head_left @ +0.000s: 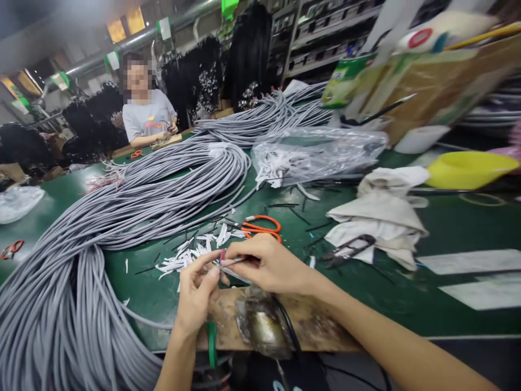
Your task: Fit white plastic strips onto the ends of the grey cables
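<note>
My left hand point(198, 293) is closed in a pinch on the end of a cable, where thin coloured wires point(222, 255), pink and purple, stick up between the fingertips. Right beside it, my right hand point(264, 266) is also pinched and meets the left fingertips at these wires. A slim greyish tool point(240, 260) lies between its thumb and fingers; its kind is mostly hidden. One grey cable point(142, 320) runs from the bundle toward my left wrist. Below my hands is a stained wooden board point(325, 320) with a brownish metal block point(262, 326) on it.
Long bundles of grey cable point(163, 201) cover the left and back of the green table point(301, 239). White strips point(183, 258), orange-handled scissors point(264, 224), pliers point(350, 250), a cloth point(378, 217) and a plastic bag point(317, 155) lie around. A person point(148, 117) works across the table.
</note>
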Demonstrator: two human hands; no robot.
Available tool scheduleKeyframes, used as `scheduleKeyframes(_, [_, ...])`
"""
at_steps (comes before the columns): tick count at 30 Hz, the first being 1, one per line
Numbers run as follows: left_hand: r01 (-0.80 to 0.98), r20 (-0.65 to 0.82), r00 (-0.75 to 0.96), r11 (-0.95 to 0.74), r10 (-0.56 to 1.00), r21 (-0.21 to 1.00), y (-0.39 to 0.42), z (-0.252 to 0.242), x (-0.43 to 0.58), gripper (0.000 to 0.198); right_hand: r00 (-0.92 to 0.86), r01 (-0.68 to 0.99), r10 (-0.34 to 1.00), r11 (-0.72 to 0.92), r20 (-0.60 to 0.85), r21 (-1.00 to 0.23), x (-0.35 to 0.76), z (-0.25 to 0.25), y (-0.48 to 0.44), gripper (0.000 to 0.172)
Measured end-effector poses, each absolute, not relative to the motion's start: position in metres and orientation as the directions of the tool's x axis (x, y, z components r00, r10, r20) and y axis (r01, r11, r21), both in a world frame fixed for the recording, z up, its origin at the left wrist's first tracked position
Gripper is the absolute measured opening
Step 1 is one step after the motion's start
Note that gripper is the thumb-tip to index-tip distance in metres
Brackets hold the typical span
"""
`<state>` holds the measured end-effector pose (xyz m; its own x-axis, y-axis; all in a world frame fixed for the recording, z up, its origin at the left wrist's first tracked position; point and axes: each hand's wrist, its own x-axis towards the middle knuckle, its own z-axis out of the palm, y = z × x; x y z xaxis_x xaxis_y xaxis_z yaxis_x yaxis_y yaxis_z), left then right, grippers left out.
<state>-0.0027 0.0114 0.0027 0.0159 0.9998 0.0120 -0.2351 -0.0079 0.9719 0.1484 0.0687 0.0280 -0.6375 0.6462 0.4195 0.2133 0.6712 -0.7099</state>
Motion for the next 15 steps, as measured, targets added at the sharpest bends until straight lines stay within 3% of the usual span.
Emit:
scheduleKeyframes(6, [-0.315,-0.069,0.045,0.08,0.997,0.946,0.013,0.005,-0.006,0.045,-0.635,0.298,0.683,0.647,0.36,-0.702,0.157,0.028,0.078,0.025])
scheduleKeyframes(10, [-0.414,-0.068,-0.012,0.057,0.998,0.909,0.014,0.003,-0.007,0.04,-0.518,0.447,0.792,0.573,0.323,-0.687,0.165,0.022,0.094,0.028])
scheduleKeyframes(15, [-0.425,-0.075,0.102,0.112,0.992,0.898,0.016,0.0,-0.005,0.039,-0.555,0.562,0.801,0.559,0.223,-0.61,0.163,0.008,0.1,0.024])
